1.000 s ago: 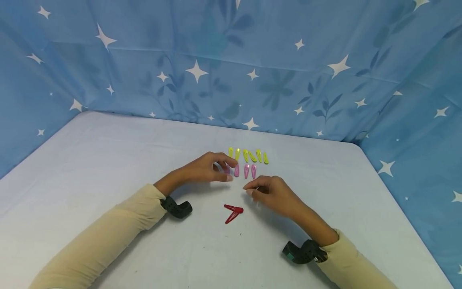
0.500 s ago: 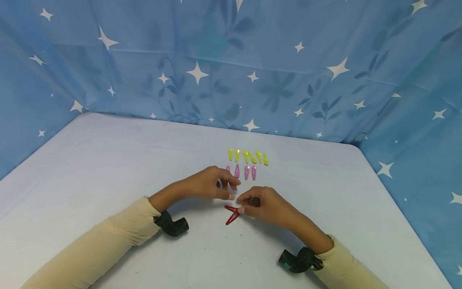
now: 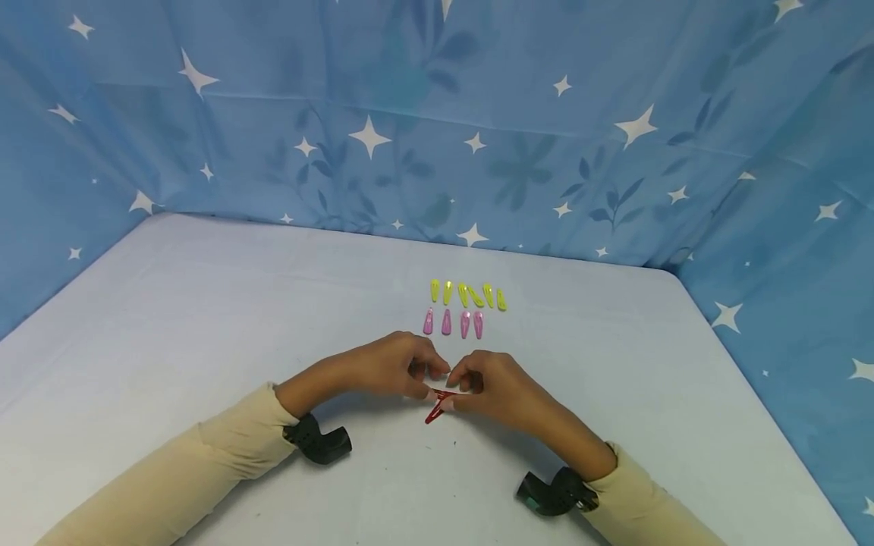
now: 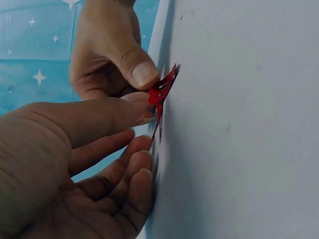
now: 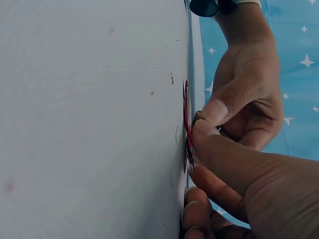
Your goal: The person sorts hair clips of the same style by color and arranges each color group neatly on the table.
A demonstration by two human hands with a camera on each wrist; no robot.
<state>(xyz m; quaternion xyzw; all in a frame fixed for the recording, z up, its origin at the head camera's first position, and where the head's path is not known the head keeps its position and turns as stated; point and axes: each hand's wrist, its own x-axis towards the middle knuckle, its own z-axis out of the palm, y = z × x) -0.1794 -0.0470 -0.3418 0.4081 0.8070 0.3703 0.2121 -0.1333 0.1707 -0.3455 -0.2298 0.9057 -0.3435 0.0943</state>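
Observation:
Two red snap hair clips lie crossed in a V on the white table (image 3: 273, 318); the lower red hair clip (image 3: 433, 415) points toward the front, and the upper red hair clip (image 3: 444, 393) lies partly hidden. My right hand (image 3: 505, 390) pinches their joined end between thumb and curled fingers. From the other side, my left hand (image 3: 392, 368) has its thumb tip close beside the upper clip, fingers bent loosely and apart from the thumb. In the left wrist view, the right thumb (image 4: 142, 72) rests against the red clip (image 4: 162, 89). Low in the right wrist view, fingertips meet the tabletop.
Several pink hair clips (image 3: 447, 322) stand in a row beyond the hands. Behind them is a row of several yellow hair clips (image 3: 462, 293), one slanted against its neighbour. A blue star-patterned curtain (image 3: 437, 152) borders the table's far side. Each wrist wears a black camera (image 3: 317, 440).
Both hands have come toward the front, from near the pink row to the red clips, and drawn close together. The right hand has reached the clips' joined end. The pink row is uncovered.

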